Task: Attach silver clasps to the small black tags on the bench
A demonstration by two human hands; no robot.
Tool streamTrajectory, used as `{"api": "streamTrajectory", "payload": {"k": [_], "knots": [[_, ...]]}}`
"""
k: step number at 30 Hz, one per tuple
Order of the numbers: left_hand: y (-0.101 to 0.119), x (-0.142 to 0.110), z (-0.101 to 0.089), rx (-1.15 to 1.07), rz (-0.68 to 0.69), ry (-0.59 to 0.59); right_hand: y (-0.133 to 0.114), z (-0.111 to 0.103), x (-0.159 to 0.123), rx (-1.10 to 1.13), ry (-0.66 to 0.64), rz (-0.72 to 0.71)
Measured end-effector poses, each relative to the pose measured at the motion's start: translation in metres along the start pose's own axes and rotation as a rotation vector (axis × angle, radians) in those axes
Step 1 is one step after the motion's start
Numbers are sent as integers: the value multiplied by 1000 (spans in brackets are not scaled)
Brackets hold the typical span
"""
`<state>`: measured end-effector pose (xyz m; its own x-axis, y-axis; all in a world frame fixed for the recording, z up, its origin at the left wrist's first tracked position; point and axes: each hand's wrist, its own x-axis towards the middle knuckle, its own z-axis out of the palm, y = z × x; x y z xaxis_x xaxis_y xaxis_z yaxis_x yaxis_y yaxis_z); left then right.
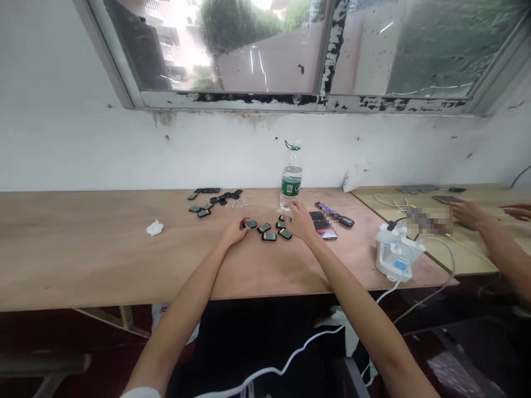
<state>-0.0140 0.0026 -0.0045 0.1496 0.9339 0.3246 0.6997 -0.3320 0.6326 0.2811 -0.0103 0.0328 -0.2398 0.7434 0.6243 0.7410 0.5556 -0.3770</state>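
My left hand rests on the table with its fingers closed at the edge of a small black-rimmed piece with a grey-green face. Right of it lie similar pieces, a tilted one and a flat one. My right hand reaches over the right end of this group, its bent fingers at a piece that they partly cover. Another piece lies just below those fingers. Whether the right fingers grip anything cannot be made out.
Behind are more black pieces and small white bits. A water bottle stands near the wall. Crumpled tissue lies left; a phone, a black key fob and a white power strip lie right. Another person's hand works farther right.
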Motion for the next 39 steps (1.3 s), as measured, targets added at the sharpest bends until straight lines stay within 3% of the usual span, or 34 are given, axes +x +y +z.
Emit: {"api": "streamTrajectory", "payload": {"k": [7,11,18,23,33,39], "knots": [[36,-10,-6,-177,215,30,-20,42,0,435,-164,-243],[49,-13,0,-251,273,-33,-14,44,-6,488,-202,-196],[44,-12,10,-403,253,-47,-2,44,-11,516,-147,-199],[40,-11,12,-411,226,-65,4,53,-12,595,-140,-121],[38,-12,-4,-377,283,-146,4,52,-14,701,-176,-43],[34,-11,0,-404,266,-198,5,51,-15,723,-199,-44]]}}
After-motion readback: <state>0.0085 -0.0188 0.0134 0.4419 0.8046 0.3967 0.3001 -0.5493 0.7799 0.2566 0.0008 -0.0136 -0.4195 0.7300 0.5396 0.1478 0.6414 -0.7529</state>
